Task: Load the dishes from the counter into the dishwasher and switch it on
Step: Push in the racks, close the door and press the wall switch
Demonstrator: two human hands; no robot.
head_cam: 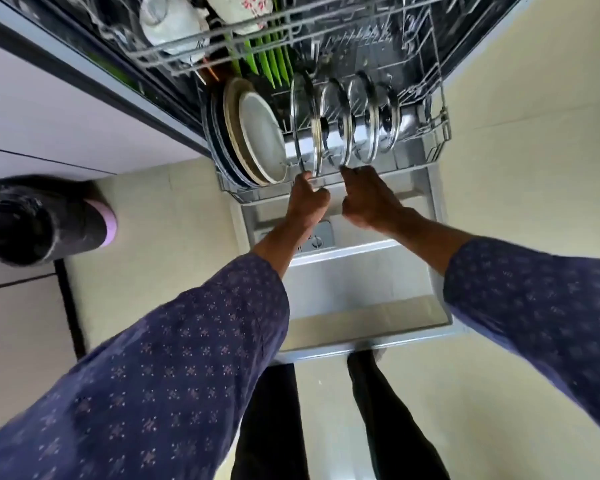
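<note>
With both the left hand (307,199) and right hand (368,195) curling their fingers on the near rim of the lower rack (440,133), a level, even push should keep its upright plates (257,133) at left and glass lids (343,123) at right from rattling, while cups (168,24) sit in the upper rack (257,29) beyond.

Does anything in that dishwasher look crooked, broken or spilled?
Nothing stands out. The plates and glass lids stand upright in rows in the lower rack, with both hands at its front edge.
</note>
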